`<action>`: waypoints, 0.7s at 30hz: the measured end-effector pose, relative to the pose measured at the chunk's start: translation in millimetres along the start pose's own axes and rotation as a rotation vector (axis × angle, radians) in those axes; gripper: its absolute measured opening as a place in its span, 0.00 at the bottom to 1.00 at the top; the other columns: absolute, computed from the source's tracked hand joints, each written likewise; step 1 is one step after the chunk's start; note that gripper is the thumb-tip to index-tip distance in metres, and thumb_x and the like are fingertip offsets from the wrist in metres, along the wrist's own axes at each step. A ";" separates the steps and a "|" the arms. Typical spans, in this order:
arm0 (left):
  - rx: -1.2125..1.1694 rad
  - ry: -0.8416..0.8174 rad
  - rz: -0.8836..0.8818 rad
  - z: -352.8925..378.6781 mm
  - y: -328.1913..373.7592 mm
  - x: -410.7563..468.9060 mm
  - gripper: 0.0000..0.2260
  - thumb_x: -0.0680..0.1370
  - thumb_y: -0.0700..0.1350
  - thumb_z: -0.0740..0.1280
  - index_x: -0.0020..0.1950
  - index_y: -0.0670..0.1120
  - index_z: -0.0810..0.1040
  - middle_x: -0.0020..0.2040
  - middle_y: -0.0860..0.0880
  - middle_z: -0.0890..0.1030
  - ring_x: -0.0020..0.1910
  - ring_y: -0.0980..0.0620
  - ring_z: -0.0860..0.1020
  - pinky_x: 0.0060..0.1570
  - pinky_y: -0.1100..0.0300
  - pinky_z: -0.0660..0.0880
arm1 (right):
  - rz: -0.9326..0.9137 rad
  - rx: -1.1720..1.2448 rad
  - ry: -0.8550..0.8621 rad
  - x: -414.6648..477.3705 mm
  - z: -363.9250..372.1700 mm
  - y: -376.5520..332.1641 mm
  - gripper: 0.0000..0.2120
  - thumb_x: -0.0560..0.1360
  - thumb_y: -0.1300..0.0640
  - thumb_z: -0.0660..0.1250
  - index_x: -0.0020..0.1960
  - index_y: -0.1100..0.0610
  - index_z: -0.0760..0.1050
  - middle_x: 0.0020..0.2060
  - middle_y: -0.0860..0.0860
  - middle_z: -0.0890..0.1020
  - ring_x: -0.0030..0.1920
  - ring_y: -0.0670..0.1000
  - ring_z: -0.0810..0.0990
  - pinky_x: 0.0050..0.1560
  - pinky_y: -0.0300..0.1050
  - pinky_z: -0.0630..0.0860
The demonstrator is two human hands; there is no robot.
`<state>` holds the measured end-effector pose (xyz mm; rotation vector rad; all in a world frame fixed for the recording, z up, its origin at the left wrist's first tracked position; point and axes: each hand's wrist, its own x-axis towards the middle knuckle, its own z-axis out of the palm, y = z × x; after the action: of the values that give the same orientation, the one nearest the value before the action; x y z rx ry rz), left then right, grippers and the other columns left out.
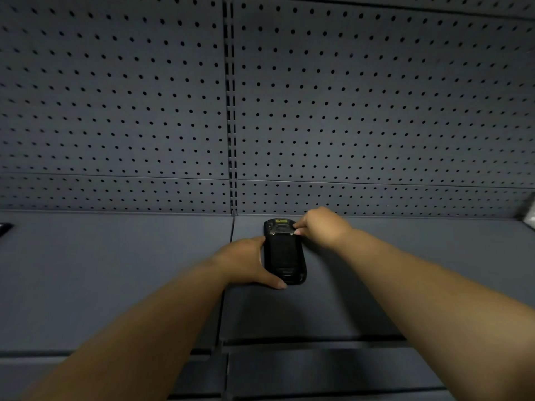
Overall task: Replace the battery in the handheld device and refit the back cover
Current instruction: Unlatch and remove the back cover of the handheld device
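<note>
Your left grip (254,264) clasped the long side of the handheld device (285,256), thumb curled at its near end, steadying it flat on the shelf (115,270) close to the pegboard wall (115,96). Your right grip (321,224) pinched with its fingertips (296,229) at the far end, where a yellow label showed. The smooth, dark, rounded back cover (285,250) looked seated, so I judged you either about to open it or finishing; no loose battery showed.

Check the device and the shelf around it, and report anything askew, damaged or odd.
Nothing stands out. The handheld device lies flat on the shelf, left hand steadying its side, right hand at its far end.
</note>
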<state>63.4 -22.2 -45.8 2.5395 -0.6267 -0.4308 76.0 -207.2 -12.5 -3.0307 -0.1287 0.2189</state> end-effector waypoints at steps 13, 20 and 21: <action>0.083 -0.010 0.021 0.4 -1.5 0.0 0.42 0.61 0.61 0.76 0.71 0.52 0.65 0.68 0.51 0.74 0.65 0.50 0.73 0.63 0.55 0.72 | -0.109 -0.274 0.048 4.0 5.2 2.1 0.13 0.80 0.58 0.57 0.57 0.60 0.78 0.52 0.58 0.82 0.52 0.59 0.81 0.46 0.44 0.72; 0.099 -0.016 0.012 -0.6 0.8 -1.5 0.42 0.62 0.61 0.76 0.71 0.51 0.64 0.69 0.51 0.74 0.65 0.50 0.73 0.63 0.56 0.72 | -0.087 -0.264 0.090 5.3 9.9 1.2 0.13 0.79 0.62 0.57 0.56 0.60 0.78 0.51 0.59 0.82 0.50 0.59 0.81 0.47 0.46 0.75; 0.095 -0.018 0.012 -0.4 1.0 -1.9 0.42 0.62 0.61 0.76 0.71 0.51 0.64 0.69 0.51 0.74 0.65 0.50 0.73 0.64 0.56 0.72 | -0.080 -0.256 0.098 5.1 10.6 1.0 0.13 0.79 0.62 0.57 0.57 0.60 0.78 0.51 0.59 0.82 0.51 0.59 0.81 0.48 0.46 0.75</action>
<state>61.5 -21.8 -44.6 2.6232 -0.6833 -0.4297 79.5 -206.7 -23.8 -3.2731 -0.2905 0.0507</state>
